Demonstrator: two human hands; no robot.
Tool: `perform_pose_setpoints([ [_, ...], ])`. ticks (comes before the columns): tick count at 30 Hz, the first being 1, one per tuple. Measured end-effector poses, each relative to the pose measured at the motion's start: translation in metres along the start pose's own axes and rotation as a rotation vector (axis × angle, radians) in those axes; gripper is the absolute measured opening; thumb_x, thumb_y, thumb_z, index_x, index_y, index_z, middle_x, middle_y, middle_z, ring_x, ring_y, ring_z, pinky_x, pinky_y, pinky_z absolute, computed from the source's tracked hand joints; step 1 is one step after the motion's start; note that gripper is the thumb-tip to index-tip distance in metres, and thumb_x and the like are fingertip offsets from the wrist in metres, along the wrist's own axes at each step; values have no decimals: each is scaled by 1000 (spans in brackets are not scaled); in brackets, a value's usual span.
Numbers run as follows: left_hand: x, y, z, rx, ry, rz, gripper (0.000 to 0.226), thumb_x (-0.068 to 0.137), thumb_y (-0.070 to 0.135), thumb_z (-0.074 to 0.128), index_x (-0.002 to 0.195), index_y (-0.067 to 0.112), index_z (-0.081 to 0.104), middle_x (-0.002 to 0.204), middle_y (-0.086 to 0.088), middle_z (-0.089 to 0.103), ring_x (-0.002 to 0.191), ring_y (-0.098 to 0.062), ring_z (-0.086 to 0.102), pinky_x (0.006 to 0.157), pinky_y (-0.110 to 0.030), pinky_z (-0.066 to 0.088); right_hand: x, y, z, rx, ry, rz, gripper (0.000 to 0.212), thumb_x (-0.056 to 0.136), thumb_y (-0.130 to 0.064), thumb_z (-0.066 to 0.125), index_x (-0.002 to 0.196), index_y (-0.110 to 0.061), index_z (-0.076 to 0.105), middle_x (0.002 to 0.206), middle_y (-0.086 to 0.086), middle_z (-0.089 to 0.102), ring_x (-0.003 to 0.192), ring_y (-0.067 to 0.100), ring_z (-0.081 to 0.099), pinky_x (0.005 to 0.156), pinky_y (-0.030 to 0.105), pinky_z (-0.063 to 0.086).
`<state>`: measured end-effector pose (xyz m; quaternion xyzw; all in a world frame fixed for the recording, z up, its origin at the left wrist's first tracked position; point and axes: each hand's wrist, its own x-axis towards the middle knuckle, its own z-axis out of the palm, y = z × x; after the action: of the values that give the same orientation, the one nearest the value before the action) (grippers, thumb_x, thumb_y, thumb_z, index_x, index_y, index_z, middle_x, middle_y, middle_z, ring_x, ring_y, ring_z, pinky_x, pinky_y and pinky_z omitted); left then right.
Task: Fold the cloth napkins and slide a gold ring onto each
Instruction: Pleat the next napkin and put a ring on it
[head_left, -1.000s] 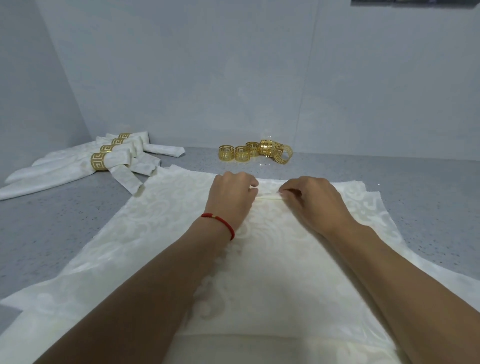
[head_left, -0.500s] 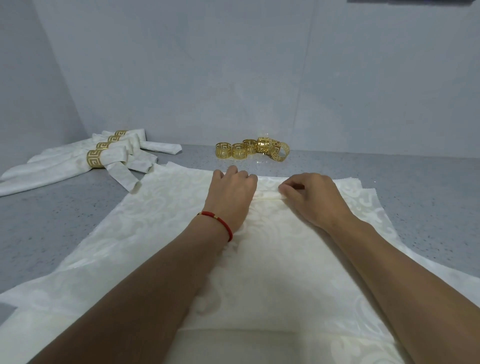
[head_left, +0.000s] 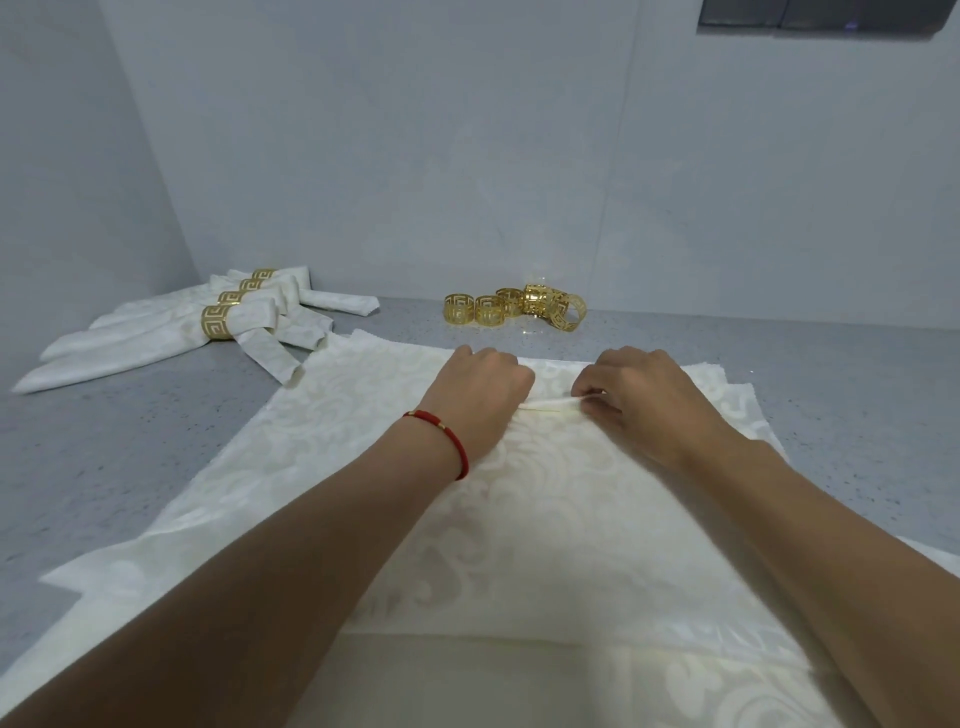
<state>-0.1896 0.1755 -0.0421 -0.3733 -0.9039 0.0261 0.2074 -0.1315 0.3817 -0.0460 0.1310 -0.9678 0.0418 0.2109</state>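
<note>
Surface: grey speckled tabletop (head_left: 130, 467), closed off by a pale wall at the far side and another at the left; the two meet in a corner at far left.
Work piece: cream patterned cloth napkin (head_left: 545, 519), spread flat over the near centre of the tabletop on top of further flat cloths whose edges show at the right and near left.
Napkin edges: far edge runs just behind both hands; left edge slants from far centre toward the near left; near edge ends in a straight line above the cloth beneath.
Left hand (head_left: 480, 400): knuckles up on the napkin near its far edge, fingers curled, grip closed on a small raised pleat of cloth; red bracelet (head_left: 447, 436) on the wrist.
Right hand (head_left: 644, 400): just beside the left, finger and thumb pinching the other end of the same pleat; the grip holds cloth only.
Pleat: a short thin ridge standing up between the two hands.
Loose gold rings (head_left: 511, 306): a cluster at far centre against the wall, apart from the napkin's far edge.
Finished napkins (head_left: 171, 332): ringed bundles fanned at far left, one tail nearly reaching the spread napkin's far left corner.
Open room: bare tabletop at left between bundles and cloth, and at far right.
</note>
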Motion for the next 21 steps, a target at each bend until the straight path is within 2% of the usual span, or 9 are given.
perform_pose_setpoints([
  [4, -11, -2, 5, -244, 42, -158, 22, 91, 2, 53, 78, 18, 60, 84, -1, 62, 84, -27, 60, 64, -33, 42, -9, -2, 6, -128, 46, -90, 21, 82, -5, 76, 94, -22, 78, 86, -3, 64, 81, 26, 59, 64, 35, 44],
  [6, -16, -4, 9, -369, 122, -216, 19, 98, 11, 52, 99, 19, 70, 96, -2, 70, 96, -27, 63, 77, -38, 50, -11, -1, 4, -69, 55, -68, 13, 90, -15, 68, 92, -23, 79, 87, -3, 64, 82, 25, 59, 66, 37, 46],
  [8, -16, -5, 11, -386, 113, -222, 23, 101, 16, 52, 116, 16, 69, 103, -4, 70, 102, -26, 62, 83, -36, 49, -12, -2, 3, -25, 8, 24, 24, 93, -24, 53, 86, -20, 76, 82, -1, 63, 79, 23, 60, 68, 38, 48],
  [11, -15, -2, 19, -363, 128, -181, 18, 98, 7, 53, 110, 10, 67, 103, -5, 58, 95, -27, 60, 74, -34, 47, -14, -2, 8, 110, 33, 155, 27, 89, -9, 48, 64, -13, 59, 63, 12, 47, 66, 29, 47, 61, 44, 48],
  [13, -15, -3, 23, -375, 173, -188, 35, 91, -5, 55, 121, 9, 65, 118, -5, 57, 96, -26, 60, 77, -39, 51, -14, -4, 9, 139, 20, 197, 29, 87, -2, 49, 60, -11, 41, 64, 18, 40, 64, 33, 37, 56, 44, 41],
  [15, -13, -5, 25, -378, 165, -182, 35, 89, -9, 53, 117, 7, 67, 116, -7, 59, 99, -28, 59, 81, -43, 51, -15, -1, 12, 142, 9, 207, 30, 89, -4, 53, 61, -9, 42, 65, 18, 43, 65, 31, 40, 59, 46, 44],
  [17, -13, -5, 23, -329, 96, -143, 20, 92, -5, 53, 96, 5, 69, 102, -9, 61, 96, -30, 56, 81, -44, 49, -18, 1, 12, 161, 42, 216, 24, 94, -12, 61, 71, -15, 67, 71, 10, 53, 74, 24, 50, 69, 43, 48],
  [18, -12, -6, 21, -292, 73, -123, 19, 94, -1, 53, 93, 6, 71, 100, -8, 62, 96, -29, 55, 82, -43, 48, -19, 2, 11, 160, 68, 202, 12, 95, -16, 65, 87, -13, 74, 81, 3, 57, 84, 22, 54, 74, 40, 48],
  [21, -16, -6, 15, -224, 109, -140, 14, 97, 12, 59, 99, 15, 72, 103, -1, 65, 102, -26, 51, 84, -39, 45, -20, 0, 11, 69, 101, 110, 5, 94, -18, 69, 99, -20, 71, 99, -5, 56, 99, 23, 51, 80, 37, 34],
])
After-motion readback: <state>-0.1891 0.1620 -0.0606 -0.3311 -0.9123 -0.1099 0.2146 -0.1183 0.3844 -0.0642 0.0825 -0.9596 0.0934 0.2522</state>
